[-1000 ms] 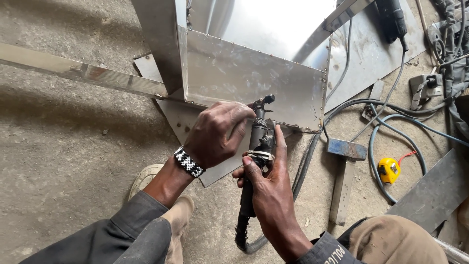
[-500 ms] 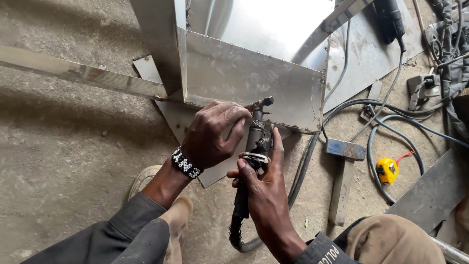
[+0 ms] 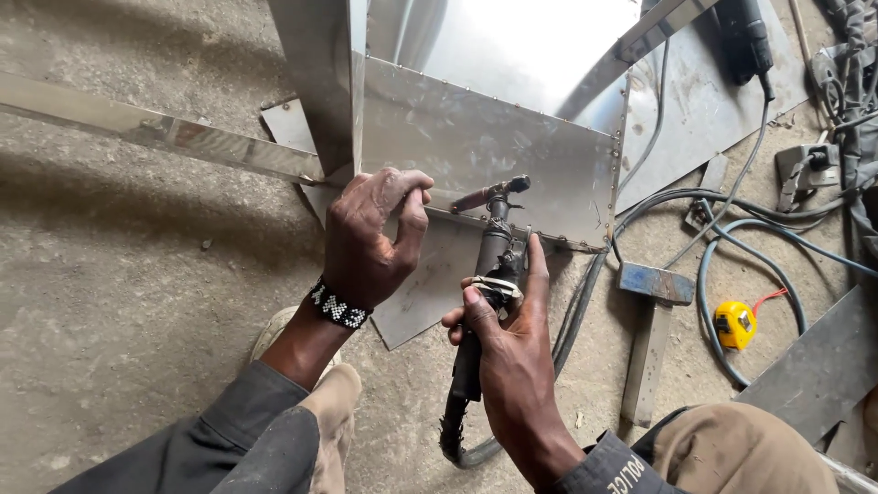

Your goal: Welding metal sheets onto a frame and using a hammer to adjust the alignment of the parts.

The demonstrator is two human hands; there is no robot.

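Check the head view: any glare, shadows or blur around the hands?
Head view: strong glare blows out the upper sheet metal; a soft shadow band crosses the concrete floor at left; left hand, right hand and torch are sharp, no motion blur; light is diffuse daylight.

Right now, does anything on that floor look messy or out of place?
Yes. Cables lie in loose tangled loops on the floor, and a hammer and yellow tape measure lie among them, beside the right hand holding the torch.
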